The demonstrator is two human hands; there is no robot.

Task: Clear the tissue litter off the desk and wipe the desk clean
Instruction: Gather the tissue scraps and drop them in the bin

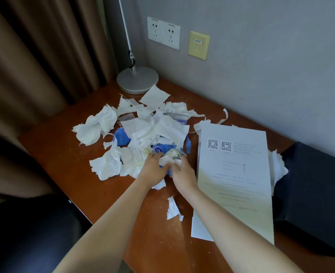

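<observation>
The left hand (pixel 155 166) and right hand (pixel 182 170) are closing together around a tissue wad (pixel 167 159), gathering litter for removal from the desk (pixel 64 154).

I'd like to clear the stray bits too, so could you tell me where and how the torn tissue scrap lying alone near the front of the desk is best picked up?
Pinch the torn tissue scrap from above at its raised, crumpled upper part. It lies apart from the main tissue pile, on bare desk left of the printed sheet, so nothing blocks a top-down approach. Its ragged lower edge lies flatter and might tear.
</observation>
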